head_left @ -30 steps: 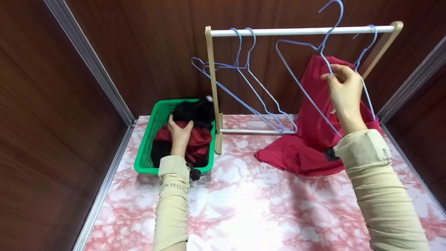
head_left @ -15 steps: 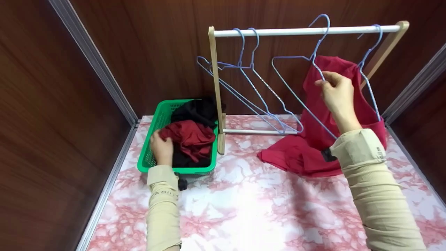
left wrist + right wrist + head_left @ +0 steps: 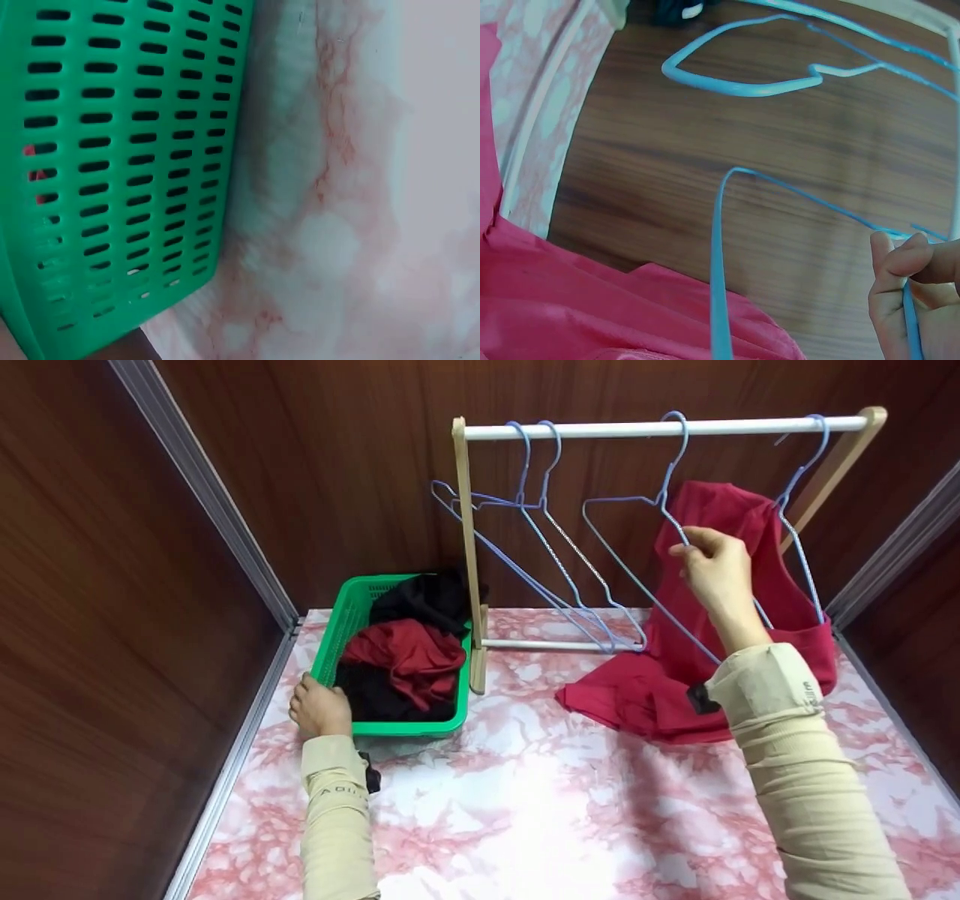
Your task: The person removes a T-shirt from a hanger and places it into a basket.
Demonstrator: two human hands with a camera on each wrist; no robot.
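Observation:
My left hand [image 3: 321,708] grips the front left corner of the green plastic basket [image 3: 409,728], its thumb on the inner side of the rim. In the basket lie a dark red garment [image 3: 412,656] and black clothes [image 3: 424,600]. The left wrist view shows the basket's slotted wall [image 3: 135,135] close up. With my right hand [image 3: 716,574] I pinch the shoulder of a blue wire hanger [image 3: 619,559], whose hook is at the rack's white bar [image 3: 600,430]. Behind that hand a pink-red garment [image 3: 686,600] hangs on another blue hanger [image 3: 802,559] and spreads onto the table.
Two more bare blue hangers [image 3: 559,555] hang at the rack's left end. The rack's left wooden post [image 3: 469,547] stands right beside the basket. Brown wood panels [image 3: 360,472] enclose the marbled pink-and-white table surface [image 3: 517,787] on the back and sides.
My left hand has left the clothes and come to the basket's front left corner. My right hand has lowered the hanger, and its hook has come down from above the bar onto it.

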